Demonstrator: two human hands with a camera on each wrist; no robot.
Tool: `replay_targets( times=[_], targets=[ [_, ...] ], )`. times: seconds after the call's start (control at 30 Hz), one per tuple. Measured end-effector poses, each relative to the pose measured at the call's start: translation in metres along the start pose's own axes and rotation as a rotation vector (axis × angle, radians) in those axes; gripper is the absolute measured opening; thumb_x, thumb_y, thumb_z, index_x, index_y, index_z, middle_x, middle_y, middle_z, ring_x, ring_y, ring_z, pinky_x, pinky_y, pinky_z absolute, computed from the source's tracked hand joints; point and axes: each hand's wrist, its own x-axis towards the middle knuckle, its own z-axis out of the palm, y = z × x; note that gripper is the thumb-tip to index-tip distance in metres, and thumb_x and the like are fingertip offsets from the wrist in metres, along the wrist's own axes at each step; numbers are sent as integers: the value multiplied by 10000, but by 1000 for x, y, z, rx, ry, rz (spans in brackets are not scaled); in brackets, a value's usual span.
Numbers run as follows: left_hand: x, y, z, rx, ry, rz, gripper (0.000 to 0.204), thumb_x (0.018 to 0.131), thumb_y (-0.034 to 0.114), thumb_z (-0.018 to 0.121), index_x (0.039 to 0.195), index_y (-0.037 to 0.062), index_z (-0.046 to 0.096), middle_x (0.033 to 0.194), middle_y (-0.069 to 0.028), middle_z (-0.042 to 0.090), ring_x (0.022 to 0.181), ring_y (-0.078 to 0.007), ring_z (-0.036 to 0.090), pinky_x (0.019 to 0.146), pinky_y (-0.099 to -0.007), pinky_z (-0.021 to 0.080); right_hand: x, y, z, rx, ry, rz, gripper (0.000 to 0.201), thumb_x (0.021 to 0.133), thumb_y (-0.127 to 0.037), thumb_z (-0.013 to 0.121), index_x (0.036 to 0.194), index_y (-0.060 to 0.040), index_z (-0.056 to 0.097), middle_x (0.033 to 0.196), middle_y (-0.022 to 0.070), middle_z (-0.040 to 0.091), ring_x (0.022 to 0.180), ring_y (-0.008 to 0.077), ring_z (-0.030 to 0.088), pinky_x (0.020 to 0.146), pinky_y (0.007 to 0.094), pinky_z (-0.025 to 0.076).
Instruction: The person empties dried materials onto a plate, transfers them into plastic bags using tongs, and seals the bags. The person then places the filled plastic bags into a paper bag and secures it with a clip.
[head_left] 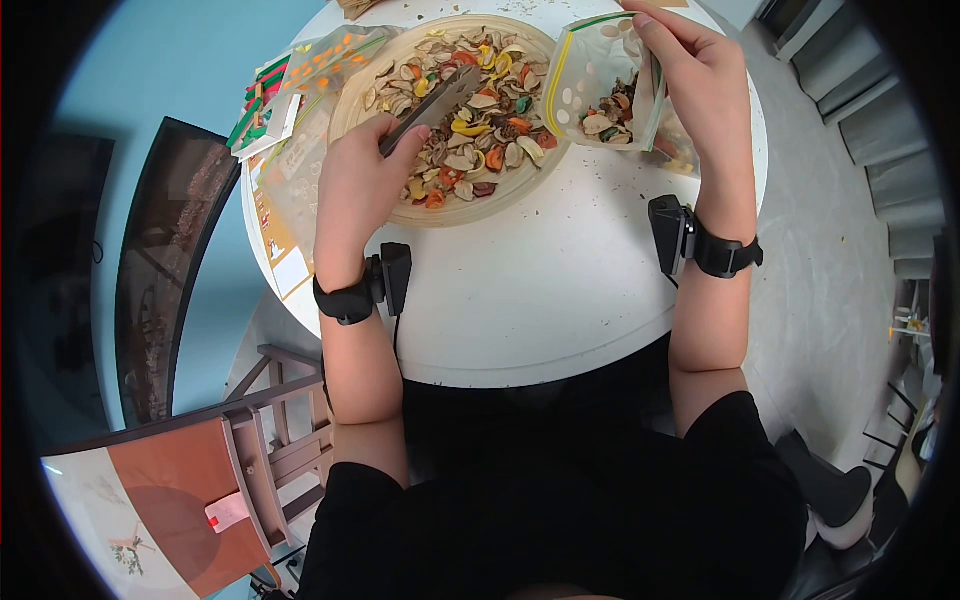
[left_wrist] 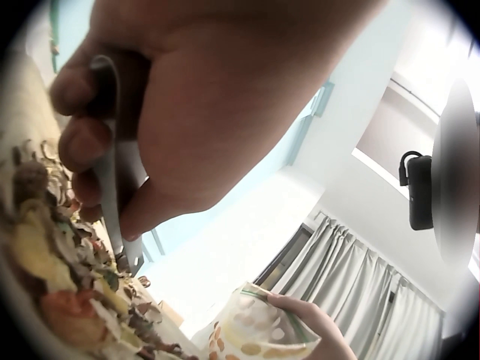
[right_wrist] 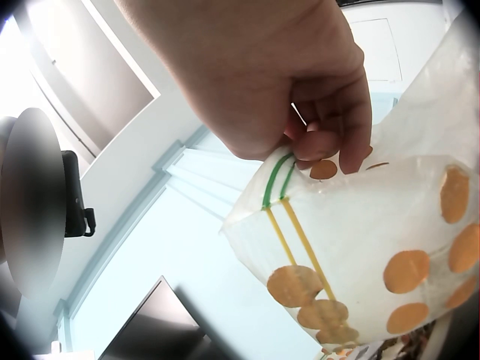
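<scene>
My left hand (head_left: 362, 185) grips metal tongs (head_left: 432, 108), their tips among dried petals and slices (head_left: 463, 160) heaped on a round wooden tray (head_left: 450, 217). The pile is mostly beige, with orange, yellow and green pieces. In the left wrist view, the fingers curl round the bent end of the tongs (left_wrist: 110, 180). To the right of the tray, my right hand (head_left: 700, 75) pinches the rim of a translucent zip bag (head_left: 580, 70) with orange dots. Its mouth stands apart, edged in green and yellow, and dried pieces (head_left: 608, 118) lie in the bottom.
Another dotted zip bag (head_left: 335, 60) lies at the tray's left, near a white box with green and red items (head_left: 265, 115). Crumbs are scattered on the round white table (head_left: 530, 300). A folding chair (head_left: 285, 430) stands to the left of the table.
</scene>
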Motion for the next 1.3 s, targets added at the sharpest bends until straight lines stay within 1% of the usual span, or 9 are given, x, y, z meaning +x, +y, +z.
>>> replay_targets(
  times=[0.23, 0.43, 0.53, 0.73, 0.77, 0.97, 1.07, 1.17, 1.3],
  targets=[
    [-9, 12, -10, -234, 36, 65, 374, 953, 332, 734, 858, -23, 666, 616, -41, 506, 572, -114, 414, 530, -302, 333, 4, 7, -4, -11, -43, -17, 276, 1010, -115, 627, 1181, 78, 724, 927, 73, 761, 769, 83, 635, 663, 233, 502],
    [-31, 45, -17, -460, 30, 163, 323, 950, 307, 752, 914, -9, 693, 634, 30, 502, 587, -54, 402, 525, -257, 297, 0, 0, -2, -21, -42, 5, 280, 1007, -113, 626, 1185, 80, 722, 932, 80, 762, 777, 90, 643, 671, 236, 510],
    [-33, 52, -9, -478, 4, 162, 317, 946, 303, 756, 937, -9, 702, 638, 39, 507, 590, -48, 406, 526, -249, 294, -1, 0, 0, -4, -33, -3, 279, 1006, -111, 627, 1182, 82, 722, 938, 81, 763, 787, 93, 649, 680, 235, 514],
    [-12, 26, -13, -428, 144, 108, 371, 945, 351, 748, 951, -18, 707, 660, 10, 573, 602, -68, 456, 548, -253, 359, -1, -1, -1, 1, -8, 3, 277, 1006, -111, 630, 1179, 85, 723, 947, 81, 763, 795, 90, 652, 684, 229, 513],
    [-9, 20, -17, -327, 132, 53, 405, 937, 377, 747, 969, -25, 714, 663, -32, 611, 604, -87, 509, 565, -277, 408, 0, -1, -2, 1, -8, 6, 277, 1007, -111, 630, 1179, 85, 723, 945, 80, 762, 793, 89, 651, 682, 228, 512],
    [-5, 13, -9, -17, 10, -11, 453, 913, 414, 741, 998, -30, 722, 695, -145, 678, 646, -248, 658, 623, -362, 496, 1, 1, -3, -4, -25, 22, 279, 1010, -116, 628, 1183, 80, 724, 929, 67, 756, 781, 82, 642, 670, 224, 504],
    [-7, 10, 0, 55, 17, -8, 509, 895, 436, 760, 1010, -56, 704, 709, -130, 635, 638, -217, 568, 636, -356, 468, 3, 6, -4, 0, -40, 3, 279, 1011, -116, 626, 1184, 80, 724, 928, 63, 754, 780, 80, 640, 670, 223, 503],
    [-7, 7, -2, 95, -59, -36, 509, 886, 437, 763, 1025, -49, 708, 708, -146, 643, 628, -250, 569, 640, -372, 470, 3, 6, -5, -4, -50, 9, 278, 1012, -113, 623, 1182, 82, 723, 931, 61, 753, 783, 81, 641, 673, 222, 502],
    [-8, 3, -4, 99, -44, -30, 462, 891, 413, 760, 1007, -32, 718, 689, -131, 634, 625, -244, 564, 634, -371, 459, 4, 9, -5, 6, -58, 1, 274, 1011, -109, 622, 1177, 84, 724, 944, 69, 756, 795, 85, 646, 684, 223, 507]
  ],
)
